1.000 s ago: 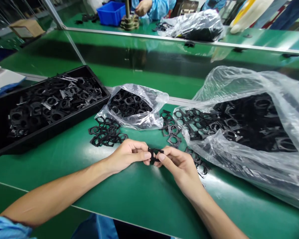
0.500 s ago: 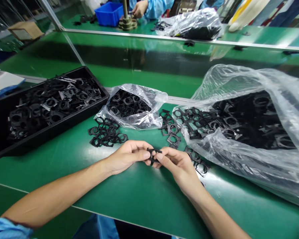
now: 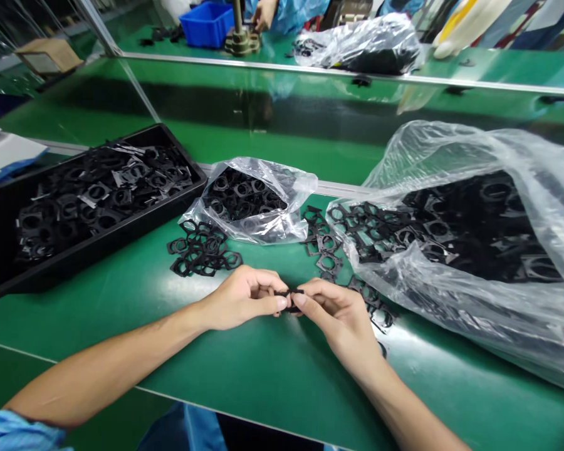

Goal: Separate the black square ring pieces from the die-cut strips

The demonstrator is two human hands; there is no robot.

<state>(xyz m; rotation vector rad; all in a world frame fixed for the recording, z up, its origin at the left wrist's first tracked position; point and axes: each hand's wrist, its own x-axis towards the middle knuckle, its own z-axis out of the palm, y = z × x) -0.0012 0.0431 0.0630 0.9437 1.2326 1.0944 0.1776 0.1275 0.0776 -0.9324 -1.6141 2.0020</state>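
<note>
Between my hands is a small black plastic part [image 3: 290, 300], mostly covered by fingertips. My left hand [image 3: 247, 297] pinches its left side with thumb and fingers. On the other side, my right hand [image 3: 336, 310] grips it the same way, and both thumbs nearly meet. Whether it is one piece or two pressed together, I cannot tell. Just beyond my left hand lies a loose pile of black ring-shaped parts [image 3: 202, 247]. Black square frames with round holes [image 3: 328, 263] are scattered past my right hand, near the mouth of a large clear plastic bag [image 3: 451, 285].
A black tray [image 3: 117, 247] full of black frames stands at the left. A smaller clear bag [image 3: 272, 233] of rings sits in the middle, against a metal rail. Across the divider are a blue bin [image 3: 207, 25], a filled bag [image 3: 357, 44] and another person's hand [image 3: 265, 14].
My fingers have shifted around the black part, which now appears flatter and more hidden. The left fingers are curled in more. Both hands stay in nearly the same place.
</note>
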